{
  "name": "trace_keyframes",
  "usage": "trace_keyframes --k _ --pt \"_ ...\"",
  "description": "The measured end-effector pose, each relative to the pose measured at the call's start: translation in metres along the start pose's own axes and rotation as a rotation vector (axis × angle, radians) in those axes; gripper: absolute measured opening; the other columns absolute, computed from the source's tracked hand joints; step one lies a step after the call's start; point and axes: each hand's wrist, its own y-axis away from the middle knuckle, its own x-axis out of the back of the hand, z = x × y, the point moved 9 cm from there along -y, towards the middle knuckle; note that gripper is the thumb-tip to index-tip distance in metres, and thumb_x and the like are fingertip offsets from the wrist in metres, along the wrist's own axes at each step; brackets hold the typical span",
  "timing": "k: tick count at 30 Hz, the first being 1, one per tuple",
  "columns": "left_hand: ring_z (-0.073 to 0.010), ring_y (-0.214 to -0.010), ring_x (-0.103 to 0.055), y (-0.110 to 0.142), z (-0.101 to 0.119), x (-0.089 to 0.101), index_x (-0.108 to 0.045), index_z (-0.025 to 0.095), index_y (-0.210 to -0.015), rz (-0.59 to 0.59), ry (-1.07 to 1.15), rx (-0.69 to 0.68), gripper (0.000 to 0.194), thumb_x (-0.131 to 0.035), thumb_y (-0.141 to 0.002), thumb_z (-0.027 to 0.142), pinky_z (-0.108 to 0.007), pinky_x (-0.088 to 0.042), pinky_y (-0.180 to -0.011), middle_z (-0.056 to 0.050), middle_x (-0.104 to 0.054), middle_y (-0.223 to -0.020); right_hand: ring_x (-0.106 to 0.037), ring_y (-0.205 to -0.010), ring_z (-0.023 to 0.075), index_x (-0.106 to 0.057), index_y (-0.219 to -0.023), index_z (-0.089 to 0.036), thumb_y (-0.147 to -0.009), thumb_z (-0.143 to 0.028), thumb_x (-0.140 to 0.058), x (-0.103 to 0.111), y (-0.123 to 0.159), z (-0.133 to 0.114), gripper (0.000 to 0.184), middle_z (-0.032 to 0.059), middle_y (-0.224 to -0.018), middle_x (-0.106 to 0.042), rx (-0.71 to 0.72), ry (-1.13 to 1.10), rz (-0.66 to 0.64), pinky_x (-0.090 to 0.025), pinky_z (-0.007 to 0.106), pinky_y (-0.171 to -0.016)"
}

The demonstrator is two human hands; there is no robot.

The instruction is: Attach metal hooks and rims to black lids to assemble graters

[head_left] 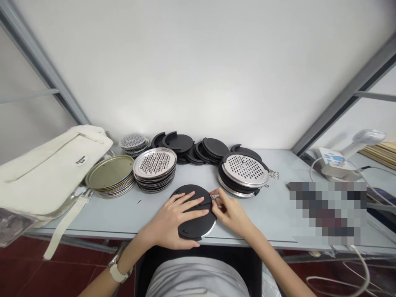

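A round black disc (201, 222) with a silver metal rim showing along its near right edge lies at the table's front. My left hand (177, 216) rests on top of it, fingers spread, thumb at the near edge. At the disc's right edge, the thumb and fingers of my right hand (230, 210) pinch a small metal wire clip (212, 198); its far end is hidden by the fingers. Just beyond stands a stack of black discs and metal grater plates (246, 170), with similar wire clips (274, 174) sticking out on its right.
Left of my hands stand a stack of grater plates (154, 163) and coloured round plates (109, 173). Behind are black discs (213, 148) and smaller grater plates (133, 141). A cream bag (55, 169) fills the left; a white device with cables (332, 163) sits right.
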Motion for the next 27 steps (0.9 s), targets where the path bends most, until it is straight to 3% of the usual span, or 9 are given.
trace_keyframes --k 17,27 --pt "-0.0327 -0.141 -0.027 0.0 0.0 0.0 -0.043 0.036 -0.14 0.017 0.01 -0.009 0.076 -0.069 -0.072 0.056 -0.05 -0.023 -0.113 0.002 -0.033 -0.153 -0.028 -0.051 0.0102 -0.048 -0.106 -0.018 -0.094 -0.031 -0.044 0.001 0.0 0.008 0.018 -0.0102 -0.056 -0.027 -0.055 -0.13 0.009 -0.027 0.023 -0.051" --pt "-0.0331 -0.141 -0.028 0.0 0.0 0.001 -0.043 0.036 -0.14 0.024 0.014 -0.016 0.076 -0.069 -0.072 0.057 -0.05 -0.024 -0.112 0.001 -0.035 -0.152 -0.029 -0.054 0.0109 -0.05 -0.108 -0.019 -0.093 -0.031 -0.045 0.003 0.0 0.009 0.02 -0.009 -0.06 -0.027 -0.056 -0.162 -0.037 -0.028 0.023 -0.053"
